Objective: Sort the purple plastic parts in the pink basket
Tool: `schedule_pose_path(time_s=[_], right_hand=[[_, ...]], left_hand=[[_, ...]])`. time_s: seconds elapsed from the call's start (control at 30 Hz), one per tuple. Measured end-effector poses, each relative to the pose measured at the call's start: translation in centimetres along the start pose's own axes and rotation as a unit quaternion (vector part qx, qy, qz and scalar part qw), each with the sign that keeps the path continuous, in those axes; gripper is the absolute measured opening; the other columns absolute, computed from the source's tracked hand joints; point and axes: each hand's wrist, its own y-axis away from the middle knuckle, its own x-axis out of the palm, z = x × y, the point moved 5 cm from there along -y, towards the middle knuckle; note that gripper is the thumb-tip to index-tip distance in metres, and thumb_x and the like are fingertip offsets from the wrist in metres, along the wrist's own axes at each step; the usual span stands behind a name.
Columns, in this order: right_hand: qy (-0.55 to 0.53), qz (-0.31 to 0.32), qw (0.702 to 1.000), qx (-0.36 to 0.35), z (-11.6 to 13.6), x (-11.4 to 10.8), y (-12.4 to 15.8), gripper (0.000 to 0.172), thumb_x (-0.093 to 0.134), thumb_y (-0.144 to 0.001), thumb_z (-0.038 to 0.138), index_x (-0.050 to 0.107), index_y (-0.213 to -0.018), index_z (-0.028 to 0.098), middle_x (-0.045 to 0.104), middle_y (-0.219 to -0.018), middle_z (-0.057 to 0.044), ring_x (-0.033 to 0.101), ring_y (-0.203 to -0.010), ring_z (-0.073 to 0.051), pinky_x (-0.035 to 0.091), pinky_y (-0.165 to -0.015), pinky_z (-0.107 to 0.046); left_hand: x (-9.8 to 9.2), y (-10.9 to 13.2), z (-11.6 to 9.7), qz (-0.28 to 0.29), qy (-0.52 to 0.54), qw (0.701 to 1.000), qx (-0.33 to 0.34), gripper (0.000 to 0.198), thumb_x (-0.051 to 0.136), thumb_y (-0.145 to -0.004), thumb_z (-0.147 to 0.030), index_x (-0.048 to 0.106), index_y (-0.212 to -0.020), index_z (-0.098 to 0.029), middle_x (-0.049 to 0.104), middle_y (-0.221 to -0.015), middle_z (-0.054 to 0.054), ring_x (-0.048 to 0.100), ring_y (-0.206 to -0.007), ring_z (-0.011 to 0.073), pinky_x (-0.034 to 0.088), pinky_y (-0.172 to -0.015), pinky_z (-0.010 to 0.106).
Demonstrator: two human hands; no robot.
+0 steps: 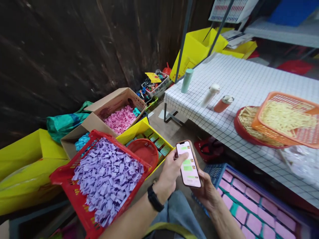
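Observation:
A smartphone [189, 169] with a lit chat screen of green message bubbles is held upright above my lap. My left hand [170, 170], with a black band on its wrist, is closed at the phone's left edge; its thumb lies over the screen, and the other fingers are partly hidden. At the lower right edge, my right hand [207, 187] grips the phone from the side and behind, most of its fingers out of sight. Left of the hands, a red crate [62, 177] is heaped with small lilac plastic pieces [109, 176].
A red bowl [144, 149] rests in a yellow box [136, 127]. Behind it, a cardboard box [99, 114] holds pink pieces. Bottles and an orange basket [264, 103] stand on the checkered table [251, 74]. A blue crate [215, 169] of pink blocks sits at lower right.

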Motion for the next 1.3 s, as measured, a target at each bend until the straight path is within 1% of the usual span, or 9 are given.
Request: schedule_pose_path(time_s=[0.13,0.3,0.43,0.57,0.73,0.9,1.0,1.1,1.3], right_hand=[[-0.062,0.037,0.997,0.006,0.2,-0.5,0.8,0.059,0.079,-0.069,0.065,0.075,-0.115,0.028,0.077,-0.115,-0.01,0.072,-0.104,-0.031,0.057,-0.096,-0.047],[-0.081,0.04,0.996,-0.003,0.1,-0.6,1.2,0.062,0.076,-0.073,0.067,0.07,-0.124,0.034,0.073,-0.128,-0.009,0.066,-0.118,-0.033,0.048,-0.11,-0.053],[-0.086,0.033,0.996,-0.002,0.2,-0.7,1.1,0.062,0.077,-0.07,0.068,0.072,-0.12,0.031,0.076,-0.117,-0.011,0.069,-0.111,-0.035,0.046,-0.11,-0.059],[-0.096,0.029,0.995,0.006,1.4,-2.0,0.5,0.057,0.076,-0.073,0.066,0.073,-0.118,0.031,0.076,-0.119,-0.009,0.07,-0.107,-0.03,0.056,-0.097,-0.048],[-0.088,0.031,0.995,0.018,4.7,-3.6,-0.6,0.064,0.076,-0.072,0.067,0.071,-0.123,0.029,0.076,-0.118,-0.01,0.071,-0.104,-0.029,0.058,-0.091,-0.044],[-0.093,-0.002,0.995,0.018,8.5,-5.0,-1.3,0.071,0.083,-0.065,0.062,0.067,-0.129,0.035,0.077,-0.117,-0.005,0.07,-0.106,-0.025,0.059,-0.089,-0.038],[-0.067,-0.029,0.997,0.001,10.5,-6.6,-1.9,0.075,0.088,-0.06,0.059,0.068,-0.128,0.034,0.08,-0.103,-0.002,0.073,-0.09,-0.024,0.06,-0.078,-0.035],[-0.006,-0.011,1.0,-0.025,12.0,-8.0,-2.7,0.071,0.088,-0.065,0.053,0.068,-0.129,0.031,0.08,-0.097,-0.001,0.071,-0.08,-0.019,0.058,-0.072,-0.029],[0.045,0.0,0.999,-0.019,13.2,-11.1,-3.3,0.068,0.086,-0.07,0.05,0.066,-0.131,0.029,0.075,-0.122,-0.007,0.072,-0.102,-0.028,0.059,-0.094,-0.042]], left_hand=[[-0.4,-0.9,-1.1,0.011,-0.033,0.999,0.009,0.042,0.074,-0.07,-0.055,0.074,-0.073,-0.013,0.072,-0.072,0.006,0.055,-0.056,0.0108,0.036,-0.051,0.023],[-1.0,-1.6,-2.6,0.005,-0.048,0.999,0.021,0.051,0.081,-0.063,-0.065,0.074,-0.064,-0.015,0.071,-0.066,0.007,0.058,-0.06,0.0134,0.043,-0.06,0.025],[-0.6,-2.3,-2.8,0.001,-0.072,0.997,0.021,0.047,0.085,-0.059,-0.06,0.074,-0.06,-0.015,0.07,-0.065,0.007,0.057,-0.062,0.0132,0.042,-0.062,0.026],[0.6,-3.2,-2.7,-0.003,-0.066,0.997,0.024,0.041,0.082,-0.061,-0.054,0.077,-0.064,-0.014,0.072,-0.069,0.007,0.056,-0.063,0.0121,0.038,-0.061,0.025],[3.2,-4.7,-2.4,-0.024,-0.07,0.997,0.025,0.053,0.083,-0.057,-0.065,0.074,-0.063,-0.013,0.07,-0.066,0.007,0.053,-0.062,0.0132,0.036,-0.058,0.026],[7.0,-6.0,-1.6,-0.011,-0.07,0.997,0.028,0.055,0.077,-0.067,-0.067,0.071,-0.066,-0.013,0.067,-0.067,0.005,0.054,-0.064,0.0127,0.036,-0.058,0.024],[9.8,-6.8,-0.4,0.039,-0.04,0.998,0.017,0.049,0.079,-0.07,-0.06,0.072,-0.081,-0.012,0.068,-0.075,0.004,0.056,-0.064,0.0115,0.04,-0.057,0.023],[12.2,-7.5,0.9,0.06,-0.026,0.998,0.004,0.053,0.086,-0.065,-0.048,0.071,-0.101,-0.012,0.072,-0.092,0.006,0.063,-0.077,0.0145,0.049,-0.069,0.025],[15.6,-8.4,3.3,0.002,-0.071,0.997,-0.039,0.059,0.084,-0.063,-0.018,0.058,-0.115,-0.014,0.071,-0.099,0.007,0.065,-0.084,0.0174,0.053,-0.073,0.028]])
